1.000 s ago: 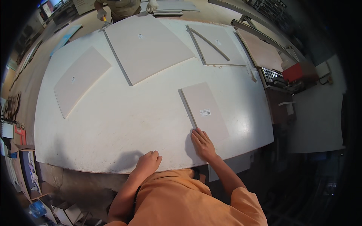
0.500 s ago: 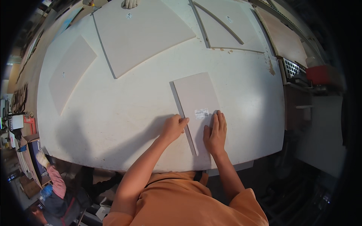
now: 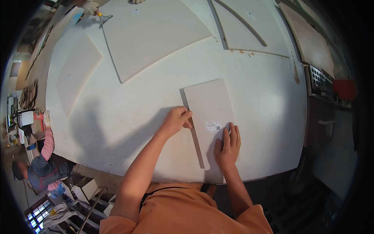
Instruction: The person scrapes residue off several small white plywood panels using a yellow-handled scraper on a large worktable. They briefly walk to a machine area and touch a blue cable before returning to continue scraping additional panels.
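A pale flat rectangular board [image 3: 208, 97] lies on the white worktable in front of me, with a small printed label [image 3: 213, 126] near its middle. Along its left side runs a dark, narrow edge. My left hand [image 3: 178, 120] is closed at this edge, thumb over the top, other fingers curled against the side and partly hidden. Stretched out near the right side of the board, just below the label, my right hand [image 3: 228, 146] rests flat with its fingers extended.
Larger pale boards, one broad [image 3: 156, 35] and one with a curved strip [image 3: 243, 23] on it, lie farther back. A thin panel [image 3: 78, 74] is at left. Across the table, a gloved hand [image 3: 90, 7] holds a scraper [image 3: 105, 18]. Another person [image 3: 41, 167] is at lower left.
My left hand has slid away from me along the board's left edge; my right hand stays put on the board. The co-worker's gloved hand and scraper show more fully. The whole view has shifted slightly.
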Demonstrator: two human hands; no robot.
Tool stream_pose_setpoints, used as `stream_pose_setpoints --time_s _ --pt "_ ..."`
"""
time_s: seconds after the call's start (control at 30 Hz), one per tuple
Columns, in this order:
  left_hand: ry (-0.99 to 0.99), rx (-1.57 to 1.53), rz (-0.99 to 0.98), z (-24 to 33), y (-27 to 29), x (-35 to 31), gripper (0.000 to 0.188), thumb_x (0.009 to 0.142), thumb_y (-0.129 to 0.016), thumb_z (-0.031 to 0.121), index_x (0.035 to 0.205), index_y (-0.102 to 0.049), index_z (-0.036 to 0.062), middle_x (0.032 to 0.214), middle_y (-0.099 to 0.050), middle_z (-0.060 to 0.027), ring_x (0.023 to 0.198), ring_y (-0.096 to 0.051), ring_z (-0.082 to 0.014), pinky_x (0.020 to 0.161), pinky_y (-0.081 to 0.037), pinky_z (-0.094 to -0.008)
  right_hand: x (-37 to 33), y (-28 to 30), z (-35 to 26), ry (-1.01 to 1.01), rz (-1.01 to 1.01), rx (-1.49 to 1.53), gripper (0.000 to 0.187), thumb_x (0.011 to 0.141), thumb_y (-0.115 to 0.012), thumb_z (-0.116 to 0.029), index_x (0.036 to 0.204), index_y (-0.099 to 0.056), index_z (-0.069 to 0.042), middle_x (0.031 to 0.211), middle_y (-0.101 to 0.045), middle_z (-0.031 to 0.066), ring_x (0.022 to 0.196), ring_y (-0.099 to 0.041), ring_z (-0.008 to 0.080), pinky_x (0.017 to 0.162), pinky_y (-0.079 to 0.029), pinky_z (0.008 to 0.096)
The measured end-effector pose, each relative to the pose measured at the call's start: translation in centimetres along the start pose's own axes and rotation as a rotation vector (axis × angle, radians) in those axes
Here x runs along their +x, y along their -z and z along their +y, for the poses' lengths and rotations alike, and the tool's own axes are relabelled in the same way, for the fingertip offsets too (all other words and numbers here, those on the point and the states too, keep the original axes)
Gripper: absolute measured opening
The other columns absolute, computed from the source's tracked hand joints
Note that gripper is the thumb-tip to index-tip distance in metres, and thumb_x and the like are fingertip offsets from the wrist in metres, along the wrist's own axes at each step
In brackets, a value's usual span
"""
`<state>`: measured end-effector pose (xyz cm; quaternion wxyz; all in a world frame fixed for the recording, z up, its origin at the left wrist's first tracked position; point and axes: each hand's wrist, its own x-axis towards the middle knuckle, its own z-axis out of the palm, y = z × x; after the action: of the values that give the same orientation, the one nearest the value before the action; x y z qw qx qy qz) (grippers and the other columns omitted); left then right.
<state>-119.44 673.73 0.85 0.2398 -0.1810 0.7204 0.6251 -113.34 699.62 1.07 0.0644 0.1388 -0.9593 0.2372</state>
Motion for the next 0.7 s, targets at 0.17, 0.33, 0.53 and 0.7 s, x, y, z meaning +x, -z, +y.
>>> stream_pose_setpoints --time_s 0.17,0.33,0.53,0.7 --pt "-0.061 -0.090 -0.017 -1.0 0.3 -0.8 0.024 0.105 -0.056 0.017 0.096 -0.061 -0.0044 0.076 -0.069 -0.0106 0.068 -0.073 -0.0182 0.065 -0.058 -0.0311 -0.2 0.2 -0.6 -0.002 0.014 0.009 0.048 0.087 -0.068 -0.006 0.134 -0.057 0.003 0.152 -0.048 0.0236 0.143 -0.042 0.0454 0.116 -0.035 0.0534" --pt "-0.069 0.056 0.019 -2.5 1.5 -3.7 0.024 0.103 -0.056 0.019 0.095 -0.062 -0.0034 0.073 -0.071 -0.0103 0.068 -0.073 -0.0184 0.063 -0.054 -0.0326 -0.5 0.1 -0.9 -0.013 0.003 -0.024 0.044 0.091 -0.064 -0.006 0.134 -0.057 0.004 0.152 -0.047 0.0232 0.144 -0.040 0.0441 0.117 -0.034 0.0533" --pt "-0.042 0.174 0.048 -6.5 5.3 -9.8 0.026 0.101 -0.059 0.023 0.092 -0.063 -0.0007 0.069 -0.072 -0.0106 0.065 -0.069 -0.0158 0.060 -0.051 -0.0338 -0.7 -0.6 -1.1 -0.012 0.042 -0.059 0.045 0.094 -0.062 -0.007 0.137 -0.055 0.004 0.154 -0.045 0.0235 0.144 -0.039 0.0438 0.118 -0.034 0.0531" --pt "0.003 0.199 0.067 -11.1 9.2 -15.9 0.028 0.102 -0.060 0.023 0.089 -0.061 -0.0018 0.071 -0.069 -0.0104 0.067 -0.070 -0.0166 0.059 -0.051 -0.0322 -0.8 -1.2 -1.2 -0.050 0.079 -0.067 0.049 0.097 -0.062 -0.011 0.142 -0.050 0.003 0.156 -0.041 0.0239 0.143 -0.040 0.0431 0.117 -0.035 0.0515"
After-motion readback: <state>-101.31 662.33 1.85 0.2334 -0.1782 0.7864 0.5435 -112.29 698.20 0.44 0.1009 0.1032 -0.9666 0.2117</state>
